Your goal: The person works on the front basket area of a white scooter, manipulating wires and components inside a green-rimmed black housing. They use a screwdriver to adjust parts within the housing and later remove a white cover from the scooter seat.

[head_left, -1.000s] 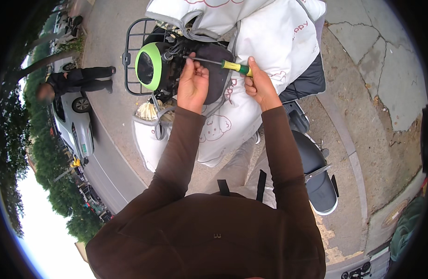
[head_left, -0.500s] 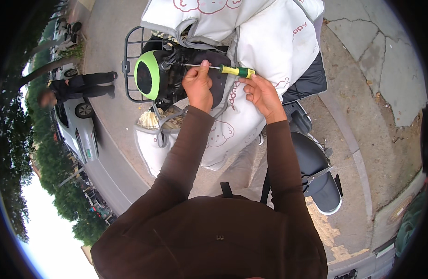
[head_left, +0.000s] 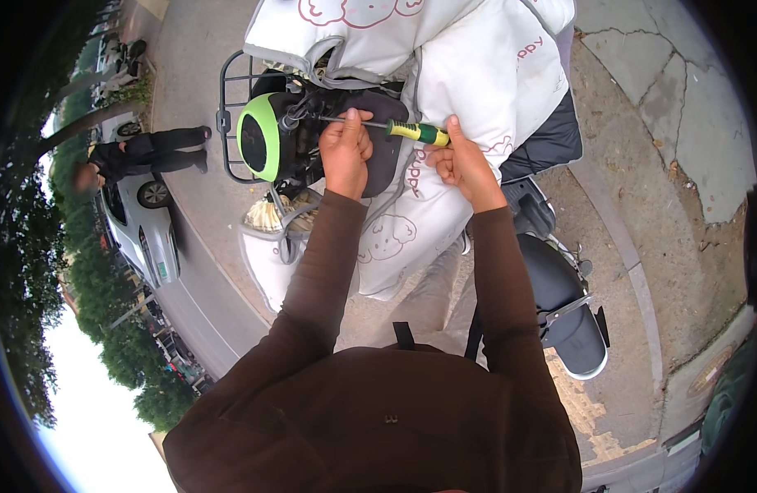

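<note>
A screwdriver (head_left: 418,133) with a yellow and green handle lies level across the front of a scooter, handle to the right. My left hand (head_left: 346,156) is closed, with thumb and forefinger pinching its metal shaft. At the handle's end my right hand (head_left: 469,164) grips with the thumb raised against it and the other fingers curled below. The tip reaches the dark parts beside a green-rimmed black scooter headlight (head_left: 261,138); what it touches there is too small to tell. Beneath both hands spreads a white padded scooter quilt (head_left: 493,82) with grey edging.
A black wire basket (head_left: 223,123) sits beyond the headlight. The scooter's black seat (head_left: 551,275) is at the right, near my right forearm. A person in dark clothes (head_left: 152,150) stands at the left by a parked white car (head_left: 140,234). Cracked paving (head_left: 641,74) lies at the far right.
My right thumb has risen and now presses against the screwdriver handle's end. My left hand has shifted slightly left along the shaft. The headlight and quilt look nearly unchanged.
</note>
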`<act>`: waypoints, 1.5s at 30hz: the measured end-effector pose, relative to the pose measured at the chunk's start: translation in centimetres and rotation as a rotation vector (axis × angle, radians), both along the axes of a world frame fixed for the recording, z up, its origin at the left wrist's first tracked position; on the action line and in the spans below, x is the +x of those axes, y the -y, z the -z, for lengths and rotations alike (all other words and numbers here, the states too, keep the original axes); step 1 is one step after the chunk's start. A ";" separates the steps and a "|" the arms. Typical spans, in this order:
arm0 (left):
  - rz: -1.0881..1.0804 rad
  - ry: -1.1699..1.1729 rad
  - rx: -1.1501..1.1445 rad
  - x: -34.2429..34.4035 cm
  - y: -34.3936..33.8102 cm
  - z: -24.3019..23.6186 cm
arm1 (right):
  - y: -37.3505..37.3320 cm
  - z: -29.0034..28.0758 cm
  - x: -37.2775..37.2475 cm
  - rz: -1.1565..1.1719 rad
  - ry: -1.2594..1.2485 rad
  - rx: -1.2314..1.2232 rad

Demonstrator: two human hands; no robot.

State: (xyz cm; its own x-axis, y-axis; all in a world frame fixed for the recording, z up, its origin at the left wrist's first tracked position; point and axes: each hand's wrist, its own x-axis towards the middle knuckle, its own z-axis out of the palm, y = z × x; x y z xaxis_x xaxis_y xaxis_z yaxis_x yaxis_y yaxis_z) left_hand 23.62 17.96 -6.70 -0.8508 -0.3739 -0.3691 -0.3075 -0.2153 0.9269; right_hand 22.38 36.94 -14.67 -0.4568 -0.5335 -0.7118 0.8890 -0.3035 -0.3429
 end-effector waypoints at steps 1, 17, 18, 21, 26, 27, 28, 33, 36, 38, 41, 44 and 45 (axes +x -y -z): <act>-0.023 0.004 -0.015 0.0 -0.2 0.1 | 0.1 -0.1 0.3 0.115 0.031 -0.069; -0.052 0.037 -0.090 0.0 -0.2 -0.3 | -0.4 -0.3 0.4 0.125 0.017 -0.183; -0.058 0.052 -0.145 0.1 -0.3 -0.1 | -0.6 -0.5 0.6 0.252 0.033 -0.241; -0.026 0.086 -0.270 0.3 0.1 0.2 | -0.2 1.4 1.0 0.208 -0.094 -0.250; 0.047 0.037 -0.062 0.2 -0.5 -0.7 | -0.6 1.3 0.4 -0.044 -0.125 -0.087; 0.043 0.024 -0.058 0.3 -0.3 -0.4 | -0.5 0.7 0.2 0.001 -0.116 -0.099; 0.039 0.012 -0.054 0.3 -0.1 -0.3 | -0.5 0.0 0.3 0.046 -0.106 -0.110; -0.040 0.085 -0.162 0.4 -0.5 -0.4 | 0.4 0.7 2.3 0.298 -0.144 -0.162; 0.016 0.079 -0.066 0.1 -0.5 -1.2 | -1.6 4.0 1.4 0.041 -0.137 -0.433; 0.041 0.039 0.025 0.1 -0.3 -1.1 | -1.9 4.0 0.9 -0.066 -0.115 -0.398; -0.056 0.025 -0.096 0.4 -0.2 -0.3 | -0.8 0.9 1.1 0.118 -0.070 -0.231; -0.066 0.064 -0.165 0.6 -0.5 -0.3 | 0.3 0.4 2.0 0.226 -0.167 -0.151; -0.058 0.046 -0.119 0.5 -0.6 -0.5 | 0.2 0.8 2.0 0.167 -0.215 -0.191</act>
